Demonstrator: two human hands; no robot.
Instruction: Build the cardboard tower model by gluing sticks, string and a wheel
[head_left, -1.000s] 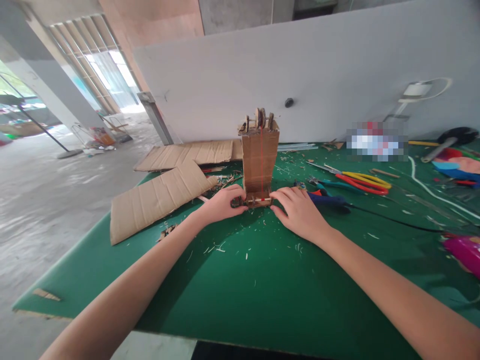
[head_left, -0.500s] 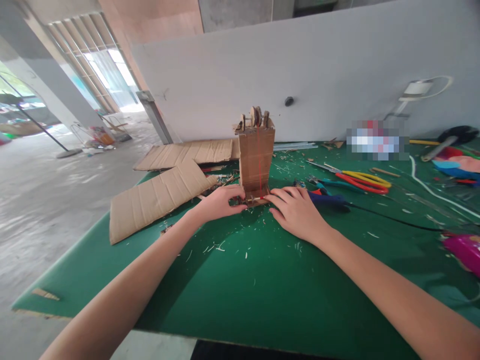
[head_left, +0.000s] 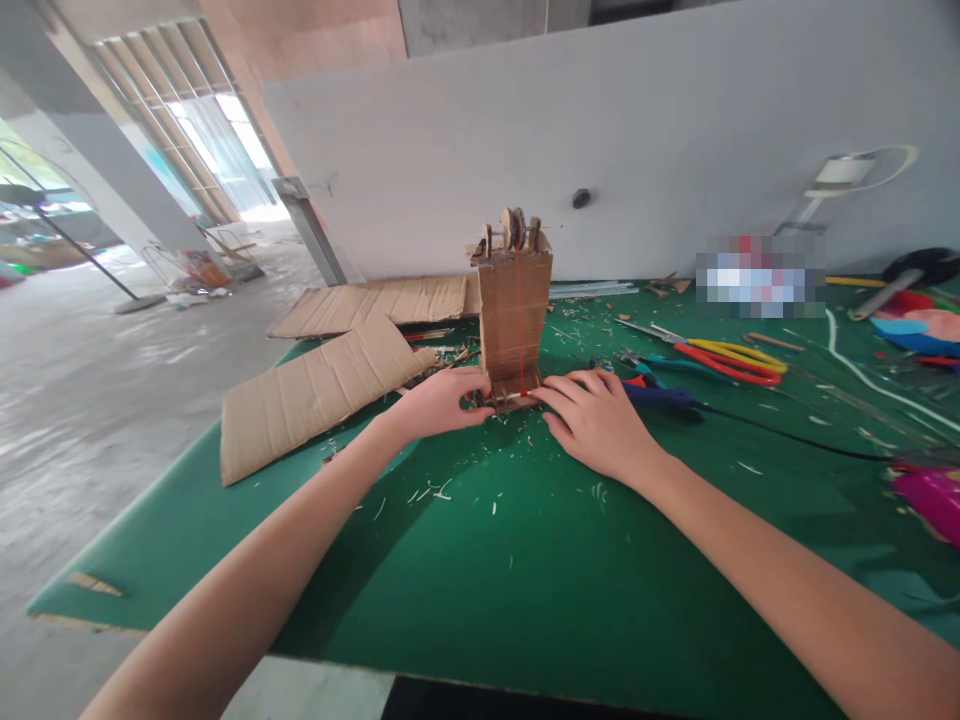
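Note:
A cardboard tower (head_left: 514,310) stands upright on the green table, with round cardboard pulley wheels (head_left: 514,230) on an axle at its top. A red string runs down its front to a thin pale stick (head_left: 510,396) lying across the base. My left hand (head_left: 442,405) is closed round the left end of the stick and base, thumb and index finger curled there. At the other side, my right hand (head_left: 600,425) has its bent fingers against the stick's right end and the base. Its thumb sits lower, near the table. The fingertips partly hide both stick ends.
Cardboard sheets (head_left: 315,405) lie left of the tower. To the right are red-and-yellow-handled scissors (head_left: 731,360), teal-handled pliers (head_left: 690,368) and a blue tool (head_left: 664,397) with a black cord. A magenta object (head_left: 930,500) lies at the right edge. Pale scraps litter the table (head_left: 525,600).
The view has shifted very slightly. Both hands keep nearly the same places at the tower's base, and the red string looks straighter against the tower's front.

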